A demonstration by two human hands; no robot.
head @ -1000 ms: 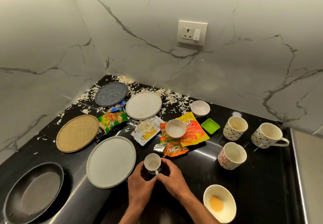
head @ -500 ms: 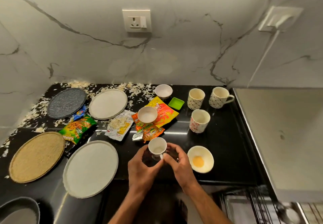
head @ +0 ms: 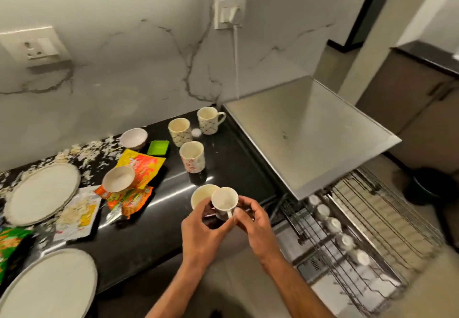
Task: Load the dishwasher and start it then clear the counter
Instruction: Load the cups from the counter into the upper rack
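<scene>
A small white cup with a dark outside is lifted off the black counter, held between both hands. My left hand curls round its left side and my right hand pinches its handle side. Behind the cup a cream bowl sits near the counter's front edge. To the right, below the steel dishwasher top, a pulled-out wire rack holds a row of upturned glasses.
Three mugs stand at the back right of the counter, with a green dish and two small bowls among snack wrappers. White plates and scattered crumbs lie to the left. A cord hangs from the wall socket.
The view has swung right, bringing the dishwasher rack into sight. Both hands have carried the small cup rightward and up off the counter, past the cream bowl.
</scene>
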